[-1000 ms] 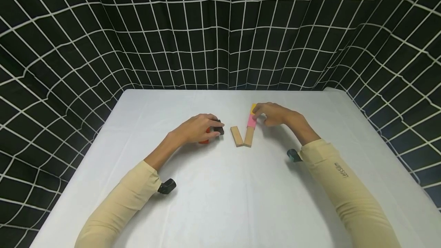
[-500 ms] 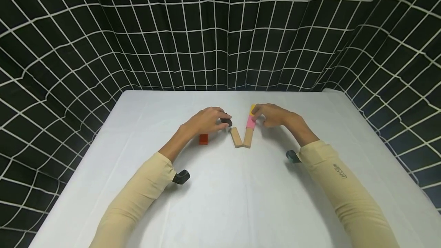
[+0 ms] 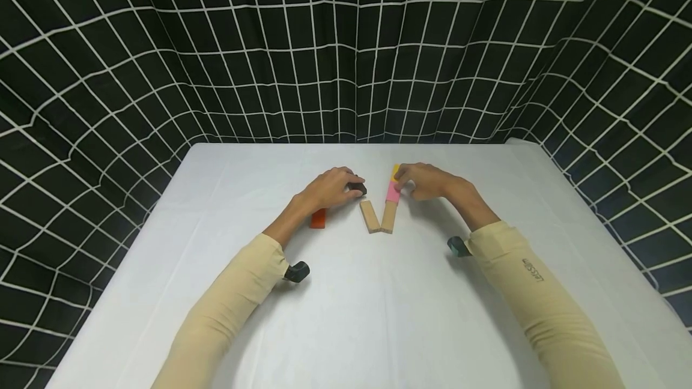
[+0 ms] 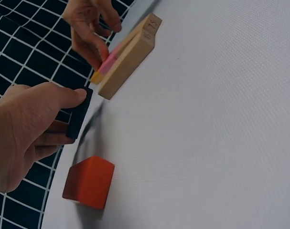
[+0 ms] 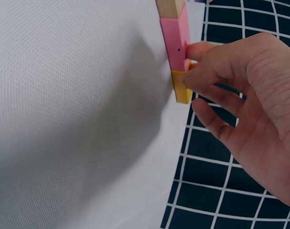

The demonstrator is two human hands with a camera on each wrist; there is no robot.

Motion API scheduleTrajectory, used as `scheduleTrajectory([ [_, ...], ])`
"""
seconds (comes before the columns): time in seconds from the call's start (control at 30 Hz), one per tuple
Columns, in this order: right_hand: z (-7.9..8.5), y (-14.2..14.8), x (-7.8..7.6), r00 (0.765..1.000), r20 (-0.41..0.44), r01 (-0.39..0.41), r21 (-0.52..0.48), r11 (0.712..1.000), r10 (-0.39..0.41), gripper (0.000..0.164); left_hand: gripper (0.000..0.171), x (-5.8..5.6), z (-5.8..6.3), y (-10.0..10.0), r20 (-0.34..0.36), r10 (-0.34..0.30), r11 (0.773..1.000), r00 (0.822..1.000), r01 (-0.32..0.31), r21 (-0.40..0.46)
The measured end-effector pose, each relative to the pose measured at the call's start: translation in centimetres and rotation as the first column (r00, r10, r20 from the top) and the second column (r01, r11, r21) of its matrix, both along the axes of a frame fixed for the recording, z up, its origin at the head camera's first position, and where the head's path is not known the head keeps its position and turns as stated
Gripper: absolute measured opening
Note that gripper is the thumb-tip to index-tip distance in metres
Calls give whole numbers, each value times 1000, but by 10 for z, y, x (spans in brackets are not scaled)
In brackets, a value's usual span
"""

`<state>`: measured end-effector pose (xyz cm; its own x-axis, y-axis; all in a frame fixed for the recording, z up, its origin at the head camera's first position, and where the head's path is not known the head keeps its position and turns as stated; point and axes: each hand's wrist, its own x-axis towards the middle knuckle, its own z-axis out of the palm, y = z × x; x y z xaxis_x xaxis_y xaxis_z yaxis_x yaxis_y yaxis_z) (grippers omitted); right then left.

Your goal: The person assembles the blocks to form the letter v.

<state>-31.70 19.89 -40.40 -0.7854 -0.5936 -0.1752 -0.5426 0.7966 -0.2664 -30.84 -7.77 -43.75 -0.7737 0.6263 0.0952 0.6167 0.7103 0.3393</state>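
In the head view my left hand pinches a small black block, just beyond the left wooden block. The left wrist view shows that black block held between thumb and fingers. My right hand has its fingers against the pink block and the yellow block; its thumb hangs apart from them in the head view. Pink, yellow and a second wooden block lie end to end. The two wooden blocks meet at their near ends in a V.
An orange-red block stands under my left forearm, left of the wooden blocks. White cloth covers the table. A dark curtain with a white grid encloses its back and sides.
My left hand has carried the black block to the right and away from me, toward the far end of the left wooden block. My right hand has stayed at the pink and yellow blocks.
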Motion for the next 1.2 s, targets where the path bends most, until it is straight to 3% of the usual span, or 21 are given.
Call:
scheduleTrajectory([
  [0.23, 0, -2, 1, 1000, 12, 0, -8, 1000, 0, 46, 41, -1, -5, 2, 40, 19, 1000, 999, -19, -20],
  [0.5, 2, 0, 2, 1000, 15, 7, -12, 1000, -7, 46, 39, -2, -6, 7, 32, 50, 998, 998, -49, -37],
  [1.2, 0, 1, 1, 1000, 4, 19, -3, 1000, -19, 48, 41, 0, -9, 10, 9, 45, 999, 999, -45, -17],
])
